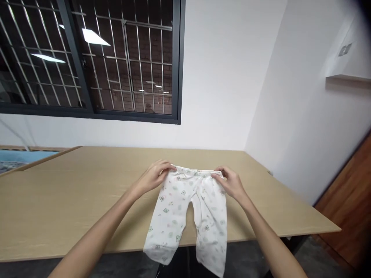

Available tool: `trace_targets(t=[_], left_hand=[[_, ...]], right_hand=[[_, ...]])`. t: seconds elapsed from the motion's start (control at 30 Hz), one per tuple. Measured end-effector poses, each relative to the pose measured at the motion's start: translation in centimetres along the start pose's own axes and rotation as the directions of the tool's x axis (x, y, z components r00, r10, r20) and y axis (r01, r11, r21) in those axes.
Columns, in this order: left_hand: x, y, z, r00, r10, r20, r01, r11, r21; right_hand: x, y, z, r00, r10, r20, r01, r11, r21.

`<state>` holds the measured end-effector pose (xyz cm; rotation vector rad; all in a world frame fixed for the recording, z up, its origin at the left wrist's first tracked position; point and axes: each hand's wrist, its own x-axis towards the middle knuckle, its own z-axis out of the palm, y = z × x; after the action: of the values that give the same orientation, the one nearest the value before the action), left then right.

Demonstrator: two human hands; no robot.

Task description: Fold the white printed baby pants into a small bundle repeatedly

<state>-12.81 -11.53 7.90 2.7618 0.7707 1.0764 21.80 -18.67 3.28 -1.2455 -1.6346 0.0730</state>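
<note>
A small pair of white trousers (174, 208) with a green and pink printed pattern hangs between my hands, its waistband at the top. My left hand (156, 173) pinches the left end of the waistband. At the right end, my right hand (230, 180) grips the waistband between thumb and fingers. Both trouser legs hang down apart from each other, and their hems reach past the table's front edge.
A wide wooden table (87, 193) stretches out in front of me against a white wall (217, 77). Behind it on the left is a dark-framed barred window (130, 61). A brown wooden panel (344, 204) stands at the right.
</note>
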Motion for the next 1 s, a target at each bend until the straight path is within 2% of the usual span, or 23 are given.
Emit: trace_targets(t=[0.13,0.27,0.37,0.47,0.63,0.73,0.87,1.0], left_hand=[[-0.4,-5.7,3.7,0.987,-0.141,0.072,0.133,0.986,0.102],[-0.5,-10.7,8.8,0.919,-0.333,0.209,0.295,0.936,0.193],[-0.2,-13.6,12.0,0.869,-0.409,0.28,0.359,0.909,0.214],[0.3,-15.9,14.1,0.822,-0.474,0.317,0.411,0.878,0.247],[1.1,-18.6,16.0,0.773,-0.543,0.328,0.457,0.835,0.306],[1.7,-19.4,16.6,0.765,-0.56,0.317,0.46,0.82,0.34],[2.8,-19.4,16.7,0.769,-0.572,0.287,0.454,0.804,0.384],[3.6,-18.6,16.0,0.756,-0.595,0.272,0.469,0.783,0.409]], right_hand=[[3.9,5.0,5.4,0.98,0.02,0.198,-0.008,0.998,-0.06],[6.2,9.9,10.5,0.916,0.09,0.391,0.007,0.971,-0.238],[7.3,13.1,13.4,0.888,0.159,0.432,-0.012,0.946,-0.323],[8.4,15.8,15.8,0.877,0.234,0.421,-0.061,0.921,-0.385],[9.6,18.9,18.8,0.855,0.318,0.409,-0.11,0.883,-0.456],[10.2,19.8,19.9,0.85,0.344,0.399,-0.128,0.869,-0.478],[10.9,20.4,20.7,0.847,0.375,0.378,-0.153,0.852,-0.501],[11.6,20.5,21.0,0.84,0.395,0.371,-0.169,0.841,-0.514]])
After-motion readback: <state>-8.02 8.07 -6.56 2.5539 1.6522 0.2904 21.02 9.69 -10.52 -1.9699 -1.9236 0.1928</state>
